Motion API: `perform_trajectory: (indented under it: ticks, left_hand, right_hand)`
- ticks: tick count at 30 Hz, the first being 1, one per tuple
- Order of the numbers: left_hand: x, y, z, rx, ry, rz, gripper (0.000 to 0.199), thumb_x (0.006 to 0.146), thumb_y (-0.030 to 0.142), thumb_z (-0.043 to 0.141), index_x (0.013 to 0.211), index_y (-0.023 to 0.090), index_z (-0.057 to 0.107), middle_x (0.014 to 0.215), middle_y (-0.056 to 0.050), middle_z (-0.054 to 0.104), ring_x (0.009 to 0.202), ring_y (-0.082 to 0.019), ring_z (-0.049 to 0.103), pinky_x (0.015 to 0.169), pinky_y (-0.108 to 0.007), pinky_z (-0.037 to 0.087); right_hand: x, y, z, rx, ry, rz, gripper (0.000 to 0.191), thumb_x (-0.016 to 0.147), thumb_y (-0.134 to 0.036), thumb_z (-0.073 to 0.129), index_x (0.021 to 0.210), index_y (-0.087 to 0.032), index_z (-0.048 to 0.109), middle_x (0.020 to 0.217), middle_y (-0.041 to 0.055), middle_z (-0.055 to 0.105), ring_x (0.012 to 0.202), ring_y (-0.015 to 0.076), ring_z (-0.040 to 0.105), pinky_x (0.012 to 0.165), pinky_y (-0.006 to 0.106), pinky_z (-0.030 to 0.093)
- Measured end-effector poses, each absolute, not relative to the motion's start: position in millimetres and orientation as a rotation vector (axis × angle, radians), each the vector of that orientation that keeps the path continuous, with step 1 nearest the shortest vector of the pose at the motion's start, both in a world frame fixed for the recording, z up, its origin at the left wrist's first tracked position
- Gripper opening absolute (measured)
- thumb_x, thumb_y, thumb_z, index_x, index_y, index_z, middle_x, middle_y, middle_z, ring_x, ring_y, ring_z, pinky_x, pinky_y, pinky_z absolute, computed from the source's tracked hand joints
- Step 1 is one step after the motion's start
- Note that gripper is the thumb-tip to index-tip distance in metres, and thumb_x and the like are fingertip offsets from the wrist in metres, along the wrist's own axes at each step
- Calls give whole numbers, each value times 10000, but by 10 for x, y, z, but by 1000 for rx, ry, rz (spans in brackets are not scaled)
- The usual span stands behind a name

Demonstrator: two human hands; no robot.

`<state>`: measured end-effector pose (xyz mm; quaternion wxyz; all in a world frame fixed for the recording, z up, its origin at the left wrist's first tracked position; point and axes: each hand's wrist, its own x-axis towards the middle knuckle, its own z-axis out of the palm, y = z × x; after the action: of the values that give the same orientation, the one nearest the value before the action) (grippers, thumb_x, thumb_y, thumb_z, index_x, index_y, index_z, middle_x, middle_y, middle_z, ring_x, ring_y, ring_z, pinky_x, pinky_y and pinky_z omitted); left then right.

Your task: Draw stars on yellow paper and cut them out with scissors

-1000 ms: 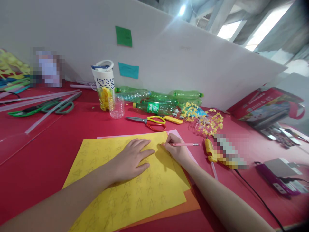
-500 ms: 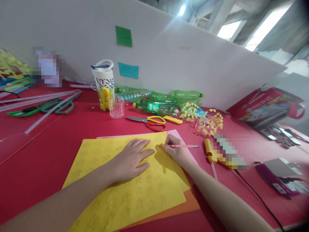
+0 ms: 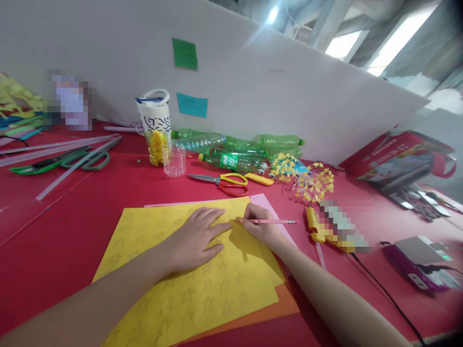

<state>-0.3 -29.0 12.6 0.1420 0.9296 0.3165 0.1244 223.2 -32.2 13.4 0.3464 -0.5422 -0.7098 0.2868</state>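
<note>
A large sheet of yellow paper (image 3: 213, 308) lies on the red table, marked with rows of pencil-drawn stars. Flat on its upper middle rests my left hand (image 3: 198, 238), fingers spread and holding nothing. My right hand (image 3: 261, 225) grips a pink pencil (image 3: 275, 221) close to its point, near the sheet's upper right part. The pencil lies almost level, its eraser end toward the right; its point is at the paper, though contact is hard to make out. Orange paper (image 3: 285, 301) and pink paper (image 3: 263, 198) show from beneath the yellow sheet.
Beyond the paper lie red-and-yellow-handled scissors (image 3: 233, 184), a yellow cutter (image 3: 259, 179) and green plastic bottles (image 3: 231, 160). A clear cut bottle piece (image 3: 175, 161) stands by a white cup (image 3: 156, 118). Yellow star sprigs (image 3: 314, 185), a glue gun (image 3: 315, 224) and its cable are rightward.
My right hand and the pencil have shifted slightly left and down across the yellow paper. My left hand stays flat in nearly the same place.
</note>
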Motion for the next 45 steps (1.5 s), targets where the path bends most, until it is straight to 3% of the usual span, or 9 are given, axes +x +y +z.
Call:
perform_trajectory:
  ticks: [9,16,24,45]
  left_hand:
    - [-8,-287,103,2694,909,362,425,875,410,442,1287,307,465,1418,-73,355,1274,-289,302,1037,-474,236]
    - [-18,-280,99,2704,910,335,431,886,436,418,1298,313,452,1439,-64,334,1292,-286,287,1044,-475,228]
    - [-51,-228,74,2706,962,361,431,887,441,410,1293,308,460,1434,-63,346,1283,-290,303,1047,-478,223]
    - [-40,-243,107,2684,934,352,398,902,398,398,1294,372,461,1444,-38,317,1286,-305,284,1041,-495,226]
  right_hand:
    - [2216,-325,147,-1371,-1782,836,153,667,-153,531,577,-198,416,519,-53,431,513,103,396,480,207,287]
    - [2306,-294,71,-1367,-1563,982,184,876,-337,365,734,-223,394,534,-54,506,386,92,405,386,198,294]
    - [2288,-358,170,-1320,-1670,1109,57,689,-167,553,672,-187,503,570,-50,488,494,87,414,455,198,288]
    - [2274,-349,99,-1352,-1683,1123,116,707,-154,522,628,-198,449,507,-52,491,434,83,405,409,186,280]
